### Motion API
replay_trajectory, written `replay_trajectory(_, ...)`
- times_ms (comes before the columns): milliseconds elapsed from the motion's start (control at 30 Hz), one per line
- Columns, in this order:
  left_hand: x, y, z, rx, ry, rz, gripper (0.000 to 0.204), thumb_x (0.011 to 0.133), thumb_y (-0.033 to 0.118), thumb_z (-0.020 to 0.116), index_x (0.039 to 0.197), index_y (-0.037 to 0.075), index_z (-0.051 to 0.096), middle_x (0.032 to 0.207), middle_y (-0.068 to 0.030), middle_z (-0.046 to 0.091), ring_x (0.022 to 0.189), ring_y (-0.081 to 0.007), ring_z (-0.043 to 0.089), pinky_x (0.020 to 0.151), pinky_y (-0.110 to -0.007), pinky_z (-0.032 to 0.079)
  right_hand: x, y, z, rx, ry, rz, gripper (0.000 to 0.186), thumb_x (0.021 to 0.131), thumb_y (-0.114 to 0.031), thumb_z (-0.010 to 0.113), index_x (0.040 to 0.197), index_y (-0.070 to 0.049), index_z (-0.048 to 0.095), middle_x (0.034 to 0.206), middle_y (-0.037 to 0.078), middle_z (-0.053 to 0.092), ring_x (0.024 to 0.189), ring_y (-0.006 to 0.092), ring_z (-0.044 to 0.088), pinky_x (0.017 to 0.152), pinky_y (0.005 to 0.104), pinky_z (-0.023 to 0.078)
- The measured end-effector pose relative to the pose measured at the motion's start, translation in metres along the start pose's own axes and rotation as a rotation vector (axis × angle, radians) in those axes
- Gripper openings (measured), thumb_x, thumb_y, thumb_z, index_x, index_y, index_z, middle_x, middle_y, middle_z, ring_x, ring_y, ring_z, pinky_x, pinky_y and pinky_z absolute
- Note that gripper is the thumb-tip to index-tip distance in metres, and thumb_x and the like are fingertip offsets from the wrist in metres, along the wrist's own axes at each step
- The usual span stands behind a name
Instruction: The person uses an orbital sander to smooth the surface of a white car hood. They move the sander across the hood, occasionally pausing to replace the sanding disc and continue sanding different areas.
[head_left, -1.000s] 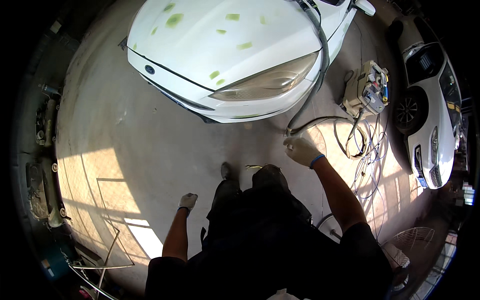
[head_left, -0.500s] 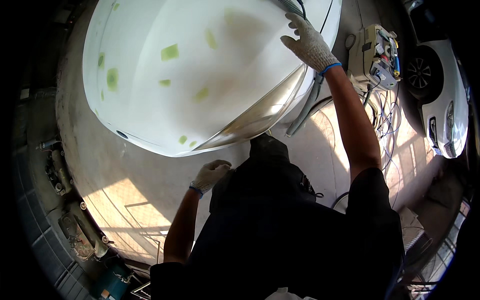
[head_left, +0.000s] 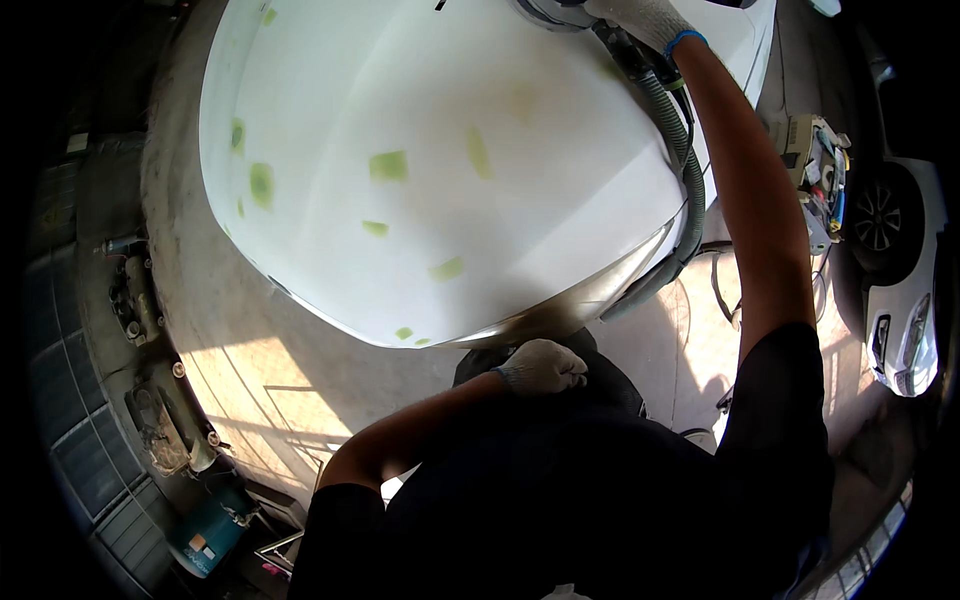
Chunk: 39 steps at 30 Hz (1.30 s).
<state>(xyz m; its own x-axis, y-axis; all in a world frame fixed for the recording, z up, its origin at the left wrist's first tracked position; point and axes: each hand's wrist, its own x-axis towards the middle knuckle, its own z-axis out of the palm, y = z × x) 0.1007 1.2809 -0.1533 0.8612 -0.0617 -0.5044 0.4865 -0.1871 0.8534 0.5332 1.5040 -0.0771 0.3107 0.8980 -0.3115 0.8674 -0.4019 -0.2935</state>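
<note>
A white car bonnet (head_left: 420, 200) with several green filler patches fills the upper middle of the view. My right hand (head_left: 640, 15), in a white glove, reaches far over the bonnet at the top edge and grips a power tool (head_left: 555, 10) that is mostly cut off by the frame. A grey ribbed hose (head_left: 685, 190) runs from that tool down the bonnet's right side. My left hand (head_left: 545, 365), also gloved, is curled into a loose fist against my dark trousers just below the bonnet's front edge, holding nothing.
A second white car (head_left: 895, 290) stands at the right. Between the two cars a machine with cables (head_left: 815, 175) sits on the concrete floor (head_left: 240, 370). Old metal parts (head_left: 150, 410) and a blue canister (head_left: 205, 535) lie along the left wall.
My right hand has gone from hip height up over the bonnet to the tool at its far side. I have leaned closer to the car. My left hand rose to my waist.
</note>
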Motion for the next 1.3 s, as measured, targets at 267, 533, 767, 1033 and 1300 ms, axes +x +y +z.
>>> replay_trajectory(267, 0.021, 0.018, -0.037, 0.112, -0.148, -0.061, 0.024, 0.090, 0.027, 0.070, 0.101, 0.007, 0.078, 0.094, -0.0130, 0.076, 0.089, -0.0297, 0.073, 0.084, -0.041, 0.055, 0.030, 0.004, -0.006, 0.064, -0.117, -0.005, 0.050, 0.084, -0.020, 0.074, 0.129, -0.003, 0.059, 0.102, 0.017, 0.071, 0.085, 0.0241, 0.071, 0.075, 0.0357, 0.058)
replay_trajectory(533, -0.057, -0.066, -0.066, 0.228, 0.504, -0.280, 0.033, 0.098, 0.033, 0.063, 0.116, 0.008, 0.075, 0.112, -0.0138, 0.077, 0.105, -0.0306, 0.073, 0.095, -0.041, 0.056, 0.036, -0.004, -0.013, 0.158, -0.149, 0.016, 0.046, 0.084, -0.017, 0.072, 0.126, -0.003, 0.061, 0.097, 0.015, 0.071, 0.080, 0.0214, 0.070, 0.071, 0.0337, 0.058)
replay_trajectory(767, -0.156, -0.150, -0.078, 0.064, 0.799, -0.424, 0.037, 0.096, 0.031, 0.066, 0.124, 0.007, 0.072, 0.121, -0.0152, 0.075, 0.112, -0.0294, 0.072, 0.101, -0.041, 0.054, -0.026, -0.041, 0.013, 0.497, -0.060, 0.097, 0.052, 0.081, -0.018, 0.074, 0.128, 0.001, 0.061, 0.097, 0.015, 0.072, 0.073, 0.0218, 0.069, 0.068, 0.0354, 0.059)
replay_trajectory(1033, -0.210, -0.199, -0.116, -0.316, 0.809, -0.173, 0.044, 0.097, 0.021, 0.068, 0.137, 0.001, 0.063, 0.132, -0.0170, 0.070, 0.123, -0.0277, 0.068, 0.105, -0.039, 0.053, -0.171, -0.184, 0.122, 0.757, 0.044, 0.244, 0.032, 0.078, -0.005, 0.071, 0.107, 0.003, 0.060, 0.078, 0.005, 0.064, 0.063, 0.0136, 0.061, 0.058, 0.0295, 0.052)
replay_trajectory(1300, -0.242, -0.126, -0.190, -0.104, 1.019, 0.345, 0.052, 0.091, 0.005, 0.073, 0.141, 0.001, 0.057, 0.137, -0.0164, 0.064, 0.129, -0.0298, 0.062, 0.109, -0.041, 0.050, -0.231, -0.339, 0.252, 0.728, 0.158, 0.279, 0.068, 0.079, -0.014, 0.075, 0.140, 0.000, 0.048, 0.098, 0.024, 0.074, 0.096, 0.0393, 0.075, 0.084, 0.0443, 0.059)
